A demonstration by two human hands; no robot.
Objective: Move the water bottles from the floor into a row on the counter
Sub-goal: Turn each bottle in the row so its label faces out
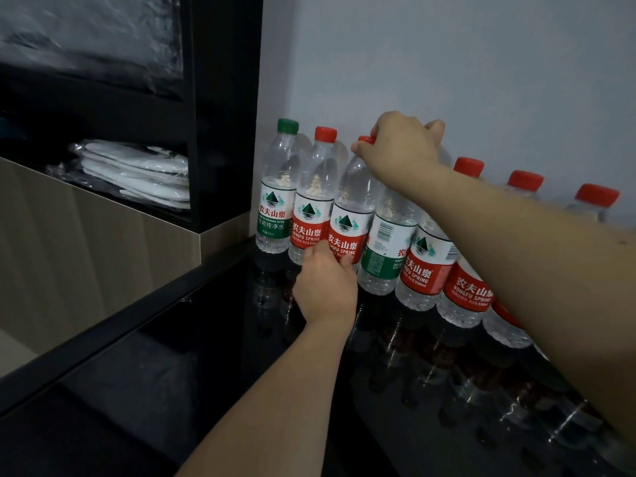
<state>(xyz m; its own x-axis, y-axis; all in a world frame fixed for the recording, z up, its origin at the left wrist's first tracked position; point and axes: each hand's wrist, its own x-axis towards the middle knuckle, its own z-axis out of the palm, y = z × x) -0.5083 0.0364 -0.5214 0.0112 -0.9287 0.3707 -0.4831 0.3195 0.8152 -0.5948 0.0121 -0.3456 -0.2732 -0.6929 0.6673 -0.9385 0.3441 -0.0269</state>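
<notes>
At far left we see wrapped white items (137, 173) on a black shelf (192, 132), and beside it a green-capped bottle (275, 187) begins the row of water bottles along the wall on the glossy black table (172, 339). Our left hand (325, 287) has its grip curled round the base of the third bottle (351, 201). Our right hand (399, 149) pinches that bottle's red cap from above, other red-capped bottles (423, 266) trailing rightward.

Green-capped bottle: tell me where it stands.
In the head view the green-capped bottle stands upright at the left end of the row on the counter, between the black shelf unit and a red-capped bottle.
</notes>
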